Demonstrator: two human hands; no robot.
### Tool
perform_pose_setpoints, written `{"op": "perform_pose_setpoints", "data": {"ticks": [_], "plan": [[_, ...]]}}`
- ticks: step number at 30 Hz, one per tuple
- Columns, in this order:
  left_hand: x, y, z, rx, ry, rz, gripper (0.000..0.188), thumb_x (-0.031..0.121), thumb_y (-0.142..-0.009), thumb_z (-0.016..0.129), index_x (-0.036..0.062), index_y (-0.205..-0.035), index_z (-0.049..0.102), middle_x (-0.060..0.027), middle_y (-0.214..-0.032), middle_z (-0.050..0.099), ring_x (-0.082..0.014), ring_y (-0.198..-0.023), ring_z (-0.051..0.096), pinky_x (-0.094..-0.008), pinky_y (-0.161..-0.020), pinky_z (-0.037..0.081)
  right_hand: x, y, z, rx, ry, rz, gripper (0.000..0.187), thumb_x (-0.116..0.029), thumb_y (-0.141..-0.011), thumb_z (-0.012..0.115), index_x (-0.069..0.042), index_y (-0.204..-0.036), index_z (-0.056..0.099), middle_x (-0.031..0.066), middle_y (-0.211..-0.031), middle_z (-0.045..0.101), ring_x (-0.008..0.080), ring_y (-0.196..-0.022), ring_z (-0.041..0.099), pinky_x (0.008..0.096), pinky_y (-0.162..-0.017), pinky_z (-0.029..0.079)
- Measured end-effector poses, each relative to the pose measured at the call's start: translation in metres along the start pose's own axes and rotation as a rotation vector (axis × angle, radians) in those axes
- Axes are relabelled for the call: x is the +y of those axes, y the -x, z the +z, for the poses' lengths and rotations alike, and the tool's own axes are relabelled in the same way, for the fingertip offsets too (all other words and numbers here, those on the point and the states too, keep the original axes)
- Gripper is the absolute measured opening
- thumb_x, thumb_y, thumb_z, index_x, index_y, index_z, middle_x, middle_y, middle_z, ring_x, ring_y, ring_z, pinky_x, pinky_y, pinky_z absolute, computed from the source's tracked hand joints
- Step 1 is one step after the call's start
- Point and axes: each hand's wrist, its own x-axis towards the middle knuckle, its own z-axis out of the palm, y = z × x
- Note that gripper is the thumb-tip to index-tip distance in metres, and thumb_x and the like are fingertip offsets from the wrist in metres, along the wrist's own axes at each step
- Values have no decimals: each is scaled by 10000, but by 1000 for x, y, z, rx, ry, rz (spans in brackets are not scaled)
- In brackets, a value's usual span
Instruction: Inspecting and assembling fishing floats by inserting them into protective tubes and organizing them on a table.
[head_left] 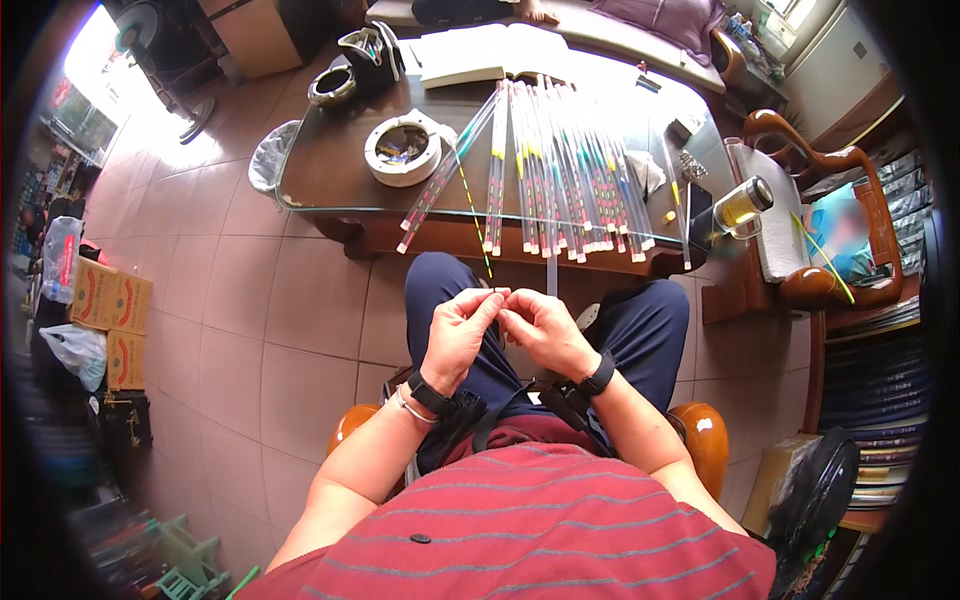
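Note:
Above my lap, my left hand (458, 338) and my right hand (552, 336) meet with thumbs and fingertips pinched together. Between them they hold the lower end of a slim fishing float (472, 205), banded in yellow, green and dark. Its thin stem slants up and left toward the table edge. Which fingertip bears on the end is too small to tell. Just beyond my hands, a row of clear tubes (570, 190) with pink-dotted dark floats or sticks inside lies across the table's front edge.
The glass-topped wooden table (325, 165) carries a white round ashtray-like bowl (403, 148), an open book (480, 55) and a black-rimmed bowl (332, 87). A glass tea bottle (742, 205) stands at the right end. Beside it is a wooden armchair (840, 290); cardboard boxes (112, 300) sit far left.

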Motion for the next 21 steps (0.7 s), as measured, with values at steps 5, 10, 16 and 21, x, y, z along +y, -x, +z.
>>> {"op": "perform_pose_setpoints", "data": {"ticks": [5,10,16,21], "plan": [[3,-1,0,8,-5,-41,183,123,-927,639,1,-1046,706,5,-921,683,-33,-778,537,-188,-709,440,12,-2,2,-15,24,-15,143,-154,-960,589,-11,-954,603,-8,-767,596,47,-671,545,214,-611,475],[3,-2,-5,-8,23,-57,193,150,-933,632,13,-1046,706,-6,-946,694,-39,-813,572,-192,-722,440,12,-5,4,-36,-7,31,154,-169,-956,598,-15,-944,606,-10,-766,593,47,-666,541,213,-602,469],[-1,-5,-11,-25,46,-121,211,172,-958,593,29,-1074,695,-24,-1026,694,-56,-870,599,-197,-747,452,8,-5,1,-53,-57,88,150,-168,-954,601,-19,-935,604,-9,-768,598,48,-661,547,211,-601,473],[-4,-9,-15,-66,165,-195,226,156,-969,569,9,-1115,658,-45,-1079,672,-88,-905,609,-229,-808,482,9,-7,-4,-108,-113,138,159,-173,-962,585,-17,-939,595,-4,-776,599,51,-657,546,217,-602,476]]}}
